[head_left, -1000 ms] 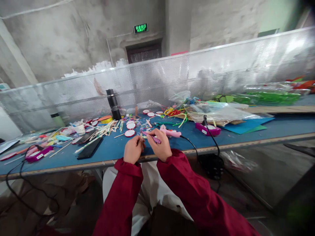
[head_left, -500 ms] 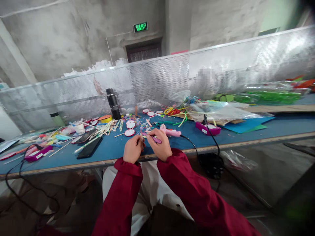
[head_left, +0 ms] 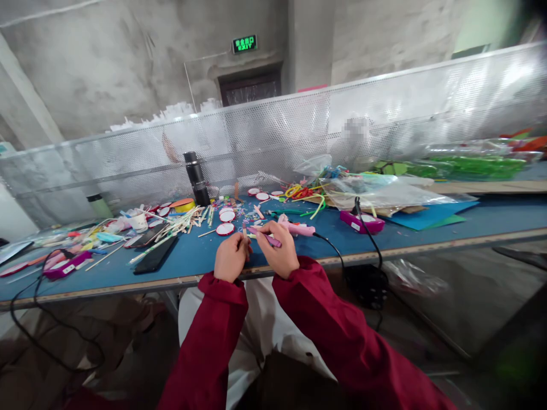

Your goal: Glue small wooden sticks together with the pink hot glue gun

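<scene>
Near the front edge of the table, my left hand (head_left: 231,257) is closed, pinching a small flat wooden stick (head_left: 245,228) that stands up from the fingertips. My right hand (head_left: 280,248) grips a purple pen (head_left: 273,241) with its tip pointing left at the stick. Whether the tip touches the stick I cannot tell. Just beyond my right hand lies a pink glue gun (head_left: 301,229), its dark cord trailing off the table edge. Round white discs with red rims (head_left: 225,229) lie beyond my left hand.
Left of my hands are a black phone (head_left: 156,256), many loose sticks (head_left: 182,223) and a purple box (head_left: 67,266). A black thermos (head_left: 196,179) stands behind. To the right are another purple box (head_left: 362,222) with a cable and plastic bags (head_left: 384,191) over coloured sheets.
The purple pen's tip has drawn slightly away from the stick, and more of the stick shows. Both hands stay in nearly the same place.
</scene>
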The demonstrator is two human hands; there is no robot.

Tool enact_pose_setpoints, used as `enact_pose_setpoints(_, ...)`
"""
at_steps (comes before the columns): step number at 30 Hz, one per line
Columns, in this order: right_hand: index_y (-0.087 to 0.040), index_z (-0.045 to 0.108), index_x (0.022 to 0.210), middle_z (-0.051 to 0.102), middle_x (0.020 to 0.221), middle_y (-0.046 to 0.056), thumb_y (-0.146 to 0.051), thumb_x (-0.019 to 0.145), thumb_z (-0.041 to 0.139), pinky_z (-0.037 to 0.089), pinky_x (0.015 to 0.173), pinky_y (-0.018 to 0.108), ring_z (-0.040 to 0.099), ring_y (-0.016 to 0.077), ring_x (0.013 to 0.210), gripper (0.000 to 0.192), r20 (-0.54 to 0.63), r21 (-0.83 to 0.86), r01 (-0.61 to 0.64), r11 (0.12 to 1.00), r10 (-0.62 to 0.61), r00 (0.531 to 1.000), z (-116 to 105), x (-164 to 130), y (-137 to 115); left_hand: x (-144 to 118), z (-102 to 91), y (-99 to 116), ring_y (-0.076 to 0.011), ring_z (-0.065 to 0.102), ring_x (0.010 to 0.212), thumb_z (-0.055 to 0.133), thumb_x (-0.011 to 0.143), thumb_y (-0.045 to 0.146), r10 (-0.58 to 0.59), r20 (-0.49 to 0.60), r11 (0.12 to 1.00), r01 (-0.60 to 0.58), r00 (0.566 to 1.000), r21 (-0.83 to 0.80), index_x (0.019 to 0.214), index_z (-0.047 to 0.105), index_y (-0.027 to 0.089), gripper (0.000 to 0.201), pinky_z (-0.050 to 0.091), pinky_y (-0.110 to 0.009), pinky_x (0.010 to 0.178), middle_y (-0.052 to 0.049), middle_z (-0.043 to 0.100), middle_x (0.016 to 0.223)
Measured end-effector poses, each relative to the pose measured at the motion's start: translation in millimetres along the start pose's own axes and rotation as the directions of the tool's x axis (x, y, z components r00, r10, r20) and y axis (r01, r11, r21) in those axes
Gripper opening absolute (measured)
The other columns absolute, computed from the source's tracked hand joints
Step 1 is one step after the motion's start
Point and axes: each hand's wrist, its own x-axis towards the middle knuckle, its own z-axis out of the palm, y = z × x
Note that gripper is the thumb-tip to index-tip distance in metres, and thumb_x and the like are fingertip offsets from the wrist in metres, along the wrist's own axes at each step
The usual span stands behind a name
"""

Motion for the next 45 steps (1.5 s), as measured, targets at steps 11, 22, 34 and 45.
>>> enact_pose_setpoints(11, -0.025, 0.063, 0.083, 0.07, 0.079, 0.0, -0.026, 0.094, 0.06, 0.047, 0.08, 0.036, 0.065, 0.0193, 0.078, 0.012, 0.01, -0.003, 0.007, 1.0, -0.007, 1.0, 0.3, 0.5, 1.1, 1.1, 0.7, -2.9, -0.0153, 0.06, 0.054, 0.047, 0.099, 0.034, 0.007, 0.004, 1.0, -0.007, 1.0, -0.011, 0.08, 0.062, 0.022, 0.027, 0.042, -0.027, 0.058, 0.001, 0.069, 0.064)
enact_pose_setpoints(22, -0.025, 0.064, 0.083, 0.071, 0.079, 0.0, -0.027, 0.093, 0.062, 0.047, 0.081, 0.037, 0.065, 0.0204, 0.079, 0.01, 0.02, -0.019, 0.026, 0.999, -0.026, 0.999, -0.8, 0.8, -2.0, 1.7, 0.9, -4.4, -0.016, 0.061, 0.056, 0.047, 0.099, 0.034, 0.031, 0.0, 0.999, -0.031, 1.0, -0.01, 0.079, 0.061, 0.023, 0.027, 0.044, -0.027, 0.061, 0.001, 0.067, 0.063)
enact_pose_setpoints(34, -0.025, 0.067, 0.085, 0.074, 0.082, 0.001, -0.026, 0.092, 0.063, 0.047, 0.084, 0.037, 0.065, 0.02, 0.078, 0.008, -0.011, -0.023, 0.013, 1.0, -0.013, 1.0, -0.7, -1.5, -1.1, 1.6, 2.9, -7.3, -0.0142, 0.06, 0.052, 0.044, 0.1, 0.034, 0.058, 0.036, 0.994, -0.055, 0.998, -0.095, 0.086, 0.06, 0.023, 0.023, 0.044, -0.026, 0.057, 0.002, 0.068, 0.069)
enact_pose_setpoints(45, -0.023, 0.073, 0.09, 0.074, 0.084, 0.003, -0.036, 0.087, 0.068, 0.054, 0.073, 0.032, 0.067, 0.0195, 0.078, 0.015, 0.086, 0.31, -0.201, 0.929, 0.183, 0.979, 3.2, 6.7, 8.3, 4.7, 6.8, -14.3, -0.0152, 0.062, 0.053, 0.048, 0.093, 0.028, -0.005, -0.006, 0.978, 0.004, 1.0, -0.21, 0.097, 0.061, 0.022, 0.015, 0.047, -0.026, 0.055, -0.001, 0.072, 0.079)
